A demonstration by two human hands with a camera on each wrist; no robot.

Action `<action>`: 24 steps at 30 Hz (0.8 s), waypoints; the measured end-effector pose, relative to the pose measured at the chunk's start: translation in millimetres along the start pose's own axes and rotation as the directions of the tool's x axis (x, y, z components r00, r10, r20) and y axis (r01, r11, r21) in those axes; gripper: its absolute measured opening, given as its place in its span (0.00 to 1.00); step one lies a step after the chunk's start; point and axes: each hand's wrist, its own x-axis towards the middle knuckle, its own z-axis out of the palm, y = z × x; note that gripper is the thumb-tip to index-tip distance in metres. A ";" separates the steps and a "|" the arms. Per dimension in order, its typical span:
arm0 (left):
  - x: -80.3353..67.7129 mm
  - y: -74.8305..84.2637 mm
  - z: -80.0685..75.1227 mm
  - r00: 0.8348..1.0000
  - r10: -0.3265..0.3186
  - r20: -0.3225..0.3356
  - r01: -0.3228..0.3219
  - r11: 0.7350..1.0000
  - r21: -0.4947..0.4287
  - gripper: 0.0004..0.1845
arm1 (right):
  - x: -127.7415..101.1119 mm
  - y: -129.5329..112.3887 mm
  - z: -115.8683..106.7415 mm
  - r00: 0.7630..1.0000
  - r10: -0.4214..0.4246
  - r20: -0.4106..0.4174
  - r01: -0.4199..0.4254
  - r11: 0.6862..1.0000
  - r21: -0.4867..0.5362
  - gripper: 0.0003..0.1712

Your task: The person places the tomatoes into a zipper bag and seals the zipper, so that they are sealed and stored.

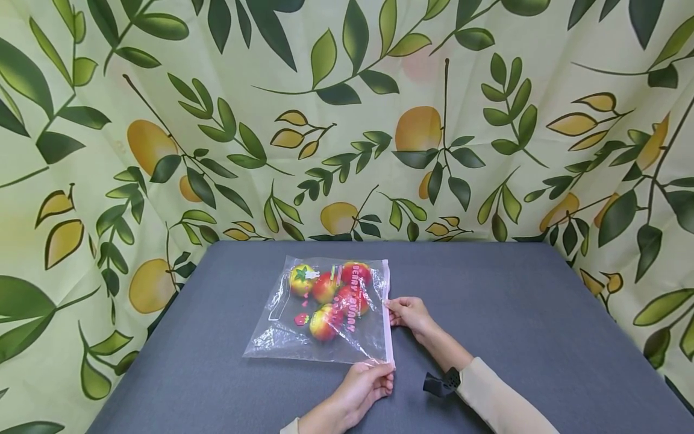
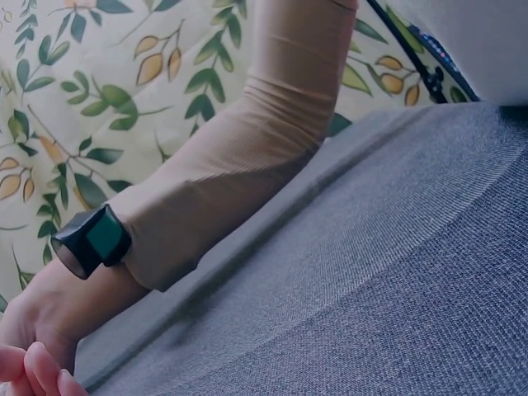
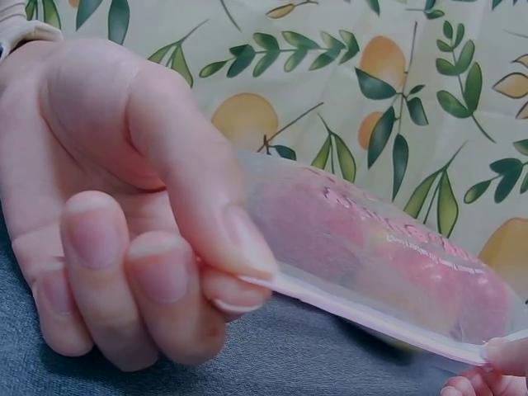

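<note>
I see a clear zip bag [image 1: 325, 313] lying flat on the grey bench [image 1: 515, 313], with red and yellow toy fruits [image 1: 331, 295] inside. My right hand [image 1: 409, 313] pinches the pink zip strip [image 1: 387, 313] midway, thumb and fingers [image 3: 239, 247] clamped on it. My left hand [image 1: 368, 386] pinches the strip's near end, fingers closed on it. A leaf-printed cloth [image 1: 347, 120] hangs behind the bench.

Clear zip bag [image 1: 325, 313] flat on grey table, red-yellow apples [image 1: 331, 295] inside, pink seal strip [image 1: 387, 313] at right.
</note>
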 end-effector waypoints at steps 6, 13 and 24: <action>0.5 -1.1 0.3 1.000 -0.001 -0.006 0.001 1.000 0.001 0.07 | 1.9 -1.2 -0.4 1.000 -0.012 0.010 0.012 1.000 -0.001 0.15; -0.1 0.2 1.5 1.000 -0.006 -0.013 0.006 1.000 0.001 0.07 | 5.8 -1.5 -1.4 1.000 -0.009 -0.009 0.009 1.000 -0.003 0.16; -1.4 -0.2 1.4 1.000 -0.001 -0.003 0.001 1.000 0.004 0.06 | 8.1 -3.5 -0.5 1.000 0.001 -0.031 0.000 1.000 0.013 0.17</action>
